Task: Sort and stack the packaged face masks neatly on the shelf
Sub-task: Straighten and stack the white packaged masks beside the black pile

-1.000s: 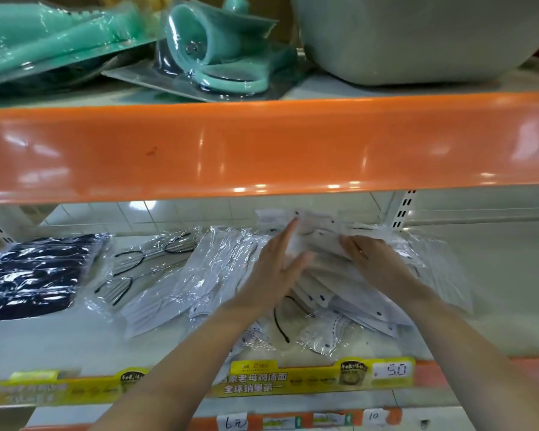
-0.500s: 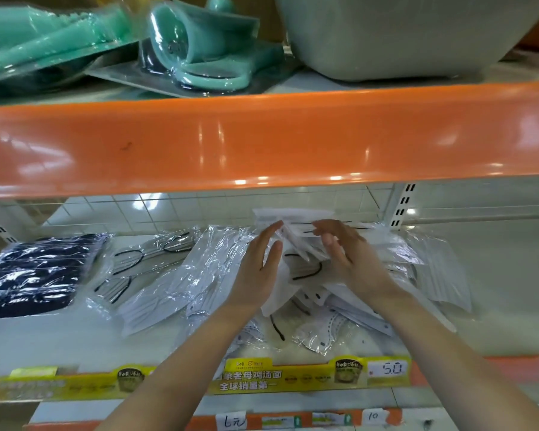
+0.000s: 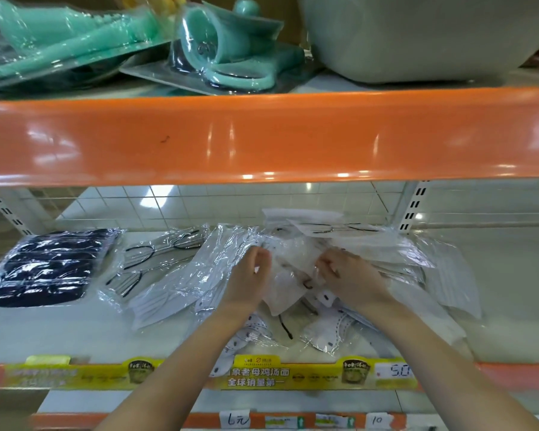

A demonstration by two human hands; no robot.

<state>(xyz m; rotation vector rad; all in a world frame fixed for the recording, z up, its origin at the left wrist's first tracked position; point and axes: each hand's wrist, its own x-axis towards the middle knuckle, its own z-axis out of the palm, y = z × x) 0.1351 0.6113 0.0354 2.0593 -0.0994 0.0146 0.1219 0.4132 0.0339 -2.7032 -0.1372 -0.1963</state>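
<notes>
A loose heap of white face masks in clear plastic packets (image 3: 296, 259) lies in the middle of the white shelf (image 3: 507, 293). My left hand (image 3: 249, 275) curls its fingers round the left edge of one white packet in the heap. My right hand (image 3: 345, 275) pinches the same packet from the right. More white packets (image 3: 174, 287) fan out to the left, some with black ear loops (image 3: 143, 256). A pack of dark navy masks (image 3: 44, 265) lies flat at the far left. Further packets (image 3: 327, 331) lie under my wrists near the front edge.
The orange lip of the upper shelf (image 3: 262, 135) hangs low over the work area. On it sit teal packaged items (image 3: 224, 54) and a large grey tub (image 3: 417, 35). A yellow price strip (image 3: 262, 373) runs along the front edge. A wire grid backs the shelf.
Both hands have drawn back from the rear of the heap toward its middle. My fingers were stretched over the packets and now curl onto one white packet.
</notes>
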